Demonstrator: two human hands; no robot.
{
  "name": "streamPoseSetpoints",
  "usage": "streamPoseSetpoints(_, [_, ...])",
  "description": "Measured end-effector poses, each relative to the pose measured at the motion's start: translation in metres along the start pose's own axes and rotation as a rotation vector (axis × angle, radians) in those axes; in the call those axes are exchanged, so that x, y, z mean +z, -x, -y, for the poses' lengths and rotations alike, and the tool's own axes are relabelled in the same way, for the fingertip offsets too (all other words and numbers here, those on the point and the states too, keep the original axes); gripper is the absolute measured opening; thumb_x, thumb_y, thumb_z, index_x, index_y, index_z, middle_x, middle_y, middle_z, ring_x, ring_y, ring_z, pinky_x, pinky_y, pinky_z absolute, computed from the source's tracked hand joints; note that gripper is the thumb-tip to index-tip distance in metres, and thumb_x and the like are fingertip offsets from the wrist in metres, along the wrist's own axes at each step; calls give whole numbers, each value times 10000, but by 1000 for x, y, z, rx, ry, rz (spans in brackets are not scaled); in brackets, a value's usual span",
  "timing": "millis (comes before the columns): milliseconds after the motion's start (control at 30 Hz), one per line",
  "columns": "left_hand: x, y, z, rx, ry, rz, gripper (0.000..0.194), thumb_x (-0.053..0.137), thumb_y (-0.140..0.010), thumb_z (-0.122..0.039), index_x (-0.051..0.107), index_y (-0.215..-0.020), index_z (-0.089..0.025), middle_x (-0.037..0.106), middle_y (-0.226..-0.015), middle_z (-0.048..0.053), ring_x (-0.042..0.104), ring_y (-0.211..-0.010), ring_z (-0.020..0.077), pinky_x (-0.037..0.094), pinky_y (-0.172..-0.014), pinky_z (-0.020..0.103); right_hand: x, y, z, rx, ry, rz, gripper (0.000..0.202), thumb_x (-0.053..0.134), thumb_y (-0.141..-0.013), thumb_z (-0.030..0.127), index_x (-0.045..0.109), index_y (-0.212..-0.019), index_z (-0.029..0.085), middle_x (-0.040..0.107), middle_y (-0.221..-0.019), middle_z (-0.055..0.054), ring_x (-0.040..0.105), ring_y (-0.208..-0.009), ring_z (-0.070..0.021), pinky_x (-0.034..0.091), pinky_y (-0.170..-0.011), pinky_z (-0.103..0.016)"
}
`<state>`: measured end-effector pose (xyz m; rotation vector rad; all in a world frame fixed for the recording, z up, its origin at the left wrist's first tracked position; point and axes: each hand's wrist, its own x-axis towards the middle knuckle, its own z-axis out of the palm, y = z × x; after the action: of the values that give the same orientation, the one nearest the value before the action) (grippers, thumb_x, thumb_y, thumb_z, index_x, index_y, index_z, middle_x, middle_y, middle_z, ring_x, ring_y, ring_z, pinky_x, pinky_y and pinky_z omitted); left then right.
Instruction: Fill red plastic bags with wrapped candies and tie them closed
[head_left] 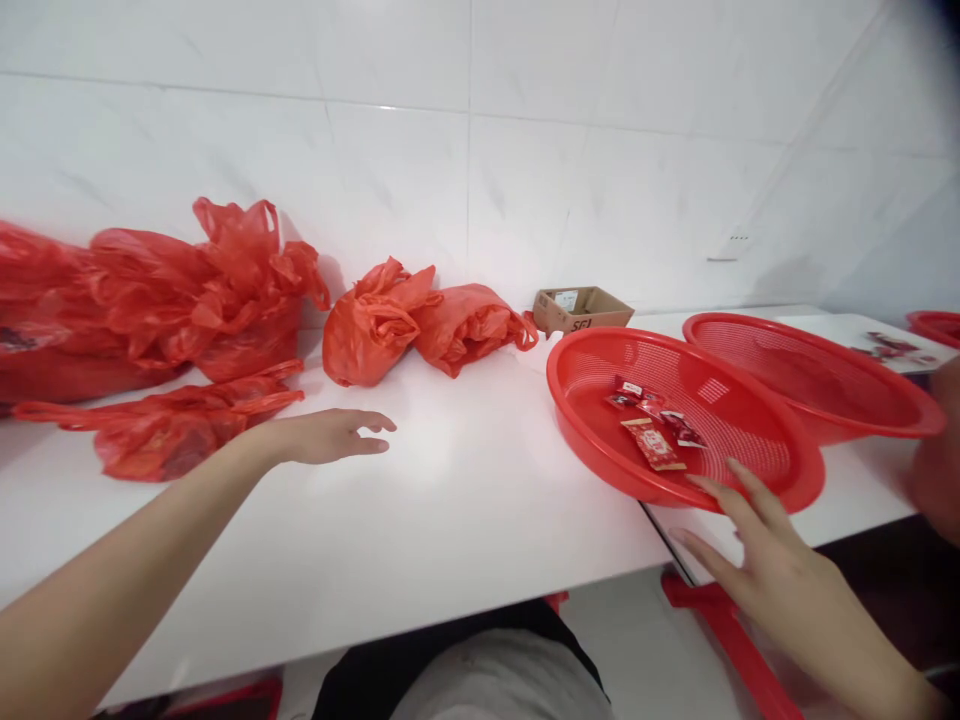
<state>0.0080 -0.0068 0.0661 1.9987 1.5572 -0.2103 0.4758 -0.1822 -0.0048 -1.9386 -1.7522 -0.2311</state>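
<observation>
Hovering, grips open, empty: L hand [322, 437] w/ room over table [450, 480], R hand [787, 570] nr basket edge [592, 458].

Head view: looking forward and down from the person's own head, over the long white tabletop [465, 500]
White marbled tile wall [390, 180]: facing the lens, filling the upper part
Grey-clothed lap [499, 680]: showing at bottom centre, sitting close below the camera
Bare hands: left hand [326, 437] and right hand [780, 560] reaching in from the lower corners, at arm's range
Round red perforated plastic basket [596, 465]: lying right of centre, being seen from above at a slant
</observation>
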Motion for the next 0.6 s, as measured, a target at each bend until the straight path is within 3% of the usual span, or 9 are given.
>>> streamPoseSetpoints(133, [5,-13,2,14,11,11,739,506,-778,-711,554,-1387,-296,549,-1453,58,586,-1222,299,480,-967,339,-14,9,42,-192,-280,276,640,595,-873,515,422,-1467,350,415,-1524,-99,684,-1066,-276,619,-722,-346])
streamPoseSetpoints(267, [10,-25,2,33,26,22,727,503,-779,-724,561,-1382,-322,569,-1434,44,591,-1222,305,498,-956,343,-16,-1,79,-314,-358,399,567,611,-896,445,458,-1437,364,373,-1555,-46,500,-1333,-265,533,-995,-396])
streamPoseSetpoints(367, [13,-30,2,35,54,54,722,503,-784,-728,539,-1395,-346,551,-1453,25,576,-1249,294,509,-951,330,-4,-12,98,-408,-441,462,489,608,-908,427,526,-1373,300,392,-1544,-54,383,-1419,-236,407,-1125,-432])
streamPoseSetpoints(500, [11,-39,1,19,29,69,710,511,-791,-715,533,-1395,-342,529,-1472,33,567,-1264,289,499,-970,341,24,-25,124,-486,-625,521,385,633,-902,369,608,-1254,218,511,-1449,-80,409,-1393,-189,383,-1139,-364])
streamPoseSetpoints(600, [10,-53,-7,96,-39,-173,569,578,-778,-618,671,-1233,-289,645,-1333,68,637,-1148,313,505,-952,391,51,-40,147,-520,-742,523,298,655,-889,330,654,-1158,205,580,-1364,-85,489,-1316,-178,399,-1115,-346])
